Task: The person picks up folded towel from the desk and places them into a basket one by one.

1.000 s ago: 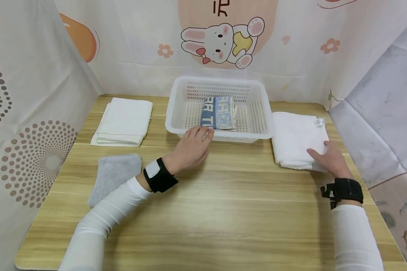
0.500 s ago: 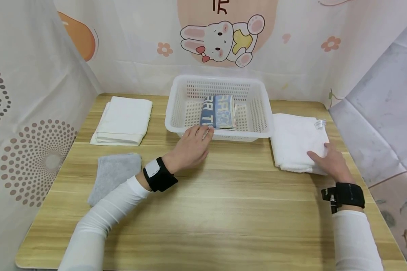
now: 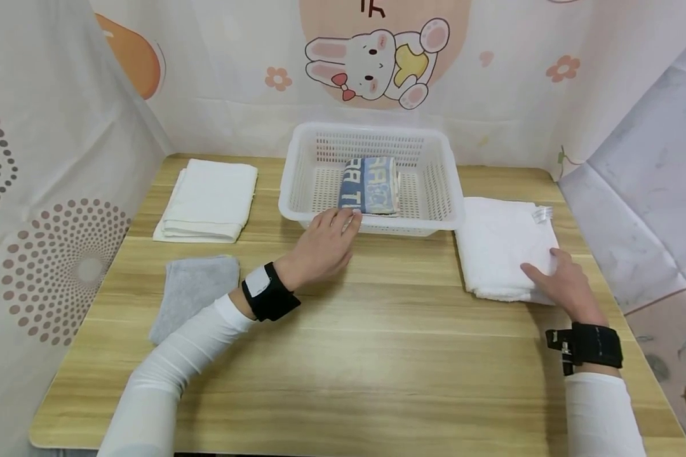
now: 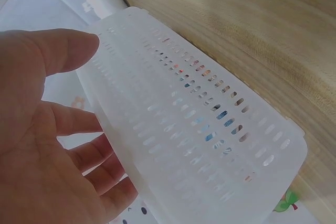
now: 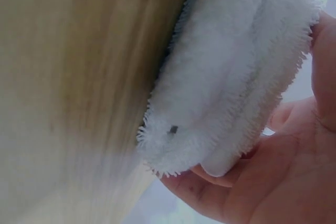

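My left hand (image 3: 324,246) rests with relaxed fingers at the front rim of a white perforated plastic basket (image 3: 371,225). In the left wrist view, its fingertips go behind the rim and the thumb (image 4: 71,51) extends beside it. A folded blue patterned towel (image 3: 371,185) lies inside the basket. On the right, my right hand (image 3: 568,282) grips the near right corner of a folded white towel (image 3: 503,247), thumb on top. The right wrist view shows the thick, fluffy layers of this towel (image 5: 210,77) with fingers curled around its lower edge.
A folded white cloth (image 3: 210,200) lies at the back left of the wooden table (image 3: 377,368). Nearer, a grey cloth (image 3: 197,289) is partly covered by the left sleeve. Patterned curtains (image 3: 228,76) enclose the back and sides.
My right hand has drawn the white towel a little toward the table's front and slightly right. The left hand stays at the basket rim. The head view has shifted slightly.
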Demonstrator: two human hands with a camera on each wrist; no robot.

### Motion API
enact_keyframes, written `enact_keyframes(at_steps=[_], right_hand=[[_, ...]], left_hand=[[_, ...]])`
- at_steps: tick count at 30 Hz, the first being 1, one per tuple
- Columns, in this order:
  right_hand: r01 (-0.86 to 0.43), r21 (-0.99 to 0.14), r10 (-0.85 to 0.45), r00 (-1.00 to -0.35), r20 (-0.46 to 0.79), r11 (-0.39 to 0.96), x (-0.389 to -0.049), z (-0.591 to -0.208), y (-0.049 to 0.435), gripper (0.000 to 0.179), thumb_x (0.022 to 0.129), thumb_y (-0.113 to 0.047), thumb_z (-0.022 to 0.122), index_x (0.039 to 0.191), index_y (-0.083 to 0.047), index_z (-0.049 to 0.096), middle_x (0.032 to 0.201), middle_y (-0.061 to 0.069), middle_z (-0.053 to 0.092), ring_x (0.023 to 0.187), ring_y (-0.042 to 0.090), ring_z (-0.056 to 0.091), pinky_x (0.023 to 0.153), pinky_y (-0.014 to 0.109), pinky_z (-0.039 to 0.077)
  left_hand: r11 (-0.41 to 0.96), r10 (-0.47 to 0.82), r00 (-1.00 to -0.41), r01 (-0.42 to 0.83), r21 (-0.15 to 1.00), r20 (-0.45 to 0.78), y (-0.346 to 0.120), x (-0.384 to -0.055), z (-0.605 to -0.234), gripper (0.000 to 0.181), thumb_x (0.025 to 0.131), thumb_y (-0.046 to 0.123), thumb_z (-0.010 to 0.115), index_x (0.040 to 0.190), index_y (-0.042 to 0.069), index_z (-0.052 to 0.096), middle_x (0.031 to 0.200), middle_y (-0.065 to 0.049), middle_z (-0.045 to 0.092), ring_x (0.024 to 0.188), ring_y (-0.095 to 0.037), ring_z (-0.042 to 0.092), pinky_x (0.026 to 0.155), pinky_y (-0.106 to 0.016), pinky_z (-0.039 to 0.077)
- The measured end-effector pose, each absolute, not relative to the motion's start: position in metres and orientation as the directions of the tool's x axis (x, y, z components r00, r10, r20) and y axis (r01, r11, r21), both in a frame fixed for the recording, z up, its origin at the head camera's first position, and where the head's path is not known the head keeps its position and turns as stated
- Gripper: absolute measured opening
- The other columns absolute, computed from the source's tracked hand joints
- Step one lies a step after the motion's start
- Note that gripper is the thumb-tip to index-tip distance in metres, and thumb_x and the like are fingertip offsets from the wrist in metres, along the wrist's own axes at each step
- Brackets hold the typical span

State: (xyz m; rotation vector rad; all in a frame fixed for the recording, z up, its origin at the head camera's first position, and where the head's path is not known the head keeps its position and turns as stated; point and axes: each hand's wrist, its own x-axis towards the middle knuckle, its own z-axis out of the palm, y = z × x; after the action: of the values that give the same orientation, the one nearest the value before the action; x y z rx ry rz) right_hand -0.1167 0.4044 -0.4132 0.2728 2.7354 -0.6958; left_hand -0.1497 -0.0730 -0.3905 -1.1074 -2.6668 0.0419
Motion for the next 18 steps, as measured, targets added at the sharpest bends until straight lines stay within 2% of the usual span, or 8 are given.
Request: enact_keyframes(at_steps=[18], right_hand=[[0.207, -0.424, 0.083, -0.953, -0.292, 0.882, -0.097, -0.413, 0.394, 0.094, 0.101, -0.051, 0.047, 0.145, 0.024, 0.011, 0.136, 0.055, 0.024, 0.121, 0.069, 0.030, 0.096, 0.074, 0.029]], left_hand=[[0.717, 0.694, -0.688, 0.686, -0.122, 0.212, -0.072, -0.150, -0.390, 0.061, 0.097, 0.028, 0.061, 0.146, -0.003, 0.042, 0.139, -0.020, 0.047, 0.126, -0.036, 0.045, 0.107, -0.045, 0.038]])
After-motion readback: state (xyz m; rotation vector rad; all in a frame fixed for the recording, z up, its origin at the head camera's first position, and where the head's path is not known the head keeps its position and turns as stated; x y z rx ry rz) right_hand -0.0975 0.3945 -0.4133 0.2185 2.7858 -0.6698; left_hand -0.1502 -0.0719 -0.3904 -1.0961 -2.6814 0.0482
